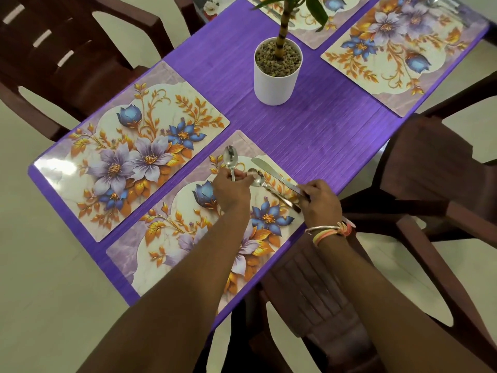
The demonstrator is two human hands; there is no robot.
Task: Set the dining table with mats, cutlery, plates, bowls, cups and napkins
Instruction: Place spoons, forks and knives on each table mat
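Four floral mats lie on the purple table (322,125). Over the near mat (166,238), my left hand (232,193) pinches the handle of a small steel spoon (230,157), bowl pointing away from me. My right hand (320,201) holds the handle end of a table knife (271,170) that lies on the mat's right part. A second spoon (256,177) lies between the two hands, its handle running toward my right hand. The neighbouring mat (129,149) to the left is bare.
A white pot (277,76) with pebbles and a green plant stands mid-table. Two more mats, the far right mat (398,49) and the far mat (309,28), carry cutlery at the top. Dark brown chairs (322,292) surround the table on a pale floor.
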